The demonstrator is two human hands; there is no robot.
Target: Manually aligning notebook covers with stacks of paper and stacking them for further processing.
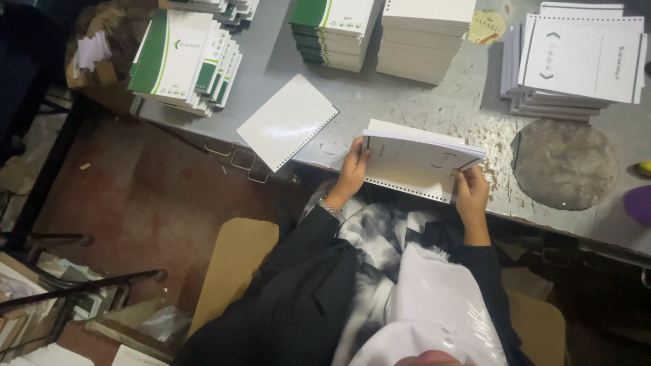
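Both arms reach forward from the lap. The left hand (350, 173) grips the left edge of a punched paper stack (417, 159) at the near edge of the grey surface (380, 102); the right hand (471, 193) pinches its right corner. A loose white sheet (287, 120) lies just left, green-covered notebooks (183, 57) beyond.

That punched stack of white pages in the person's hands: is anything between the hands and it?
Nothing visible. The left hand grips the stack of punched pages at its left edge and the right hand pinches its right corner, both directly touching it at the edge of the grey table.
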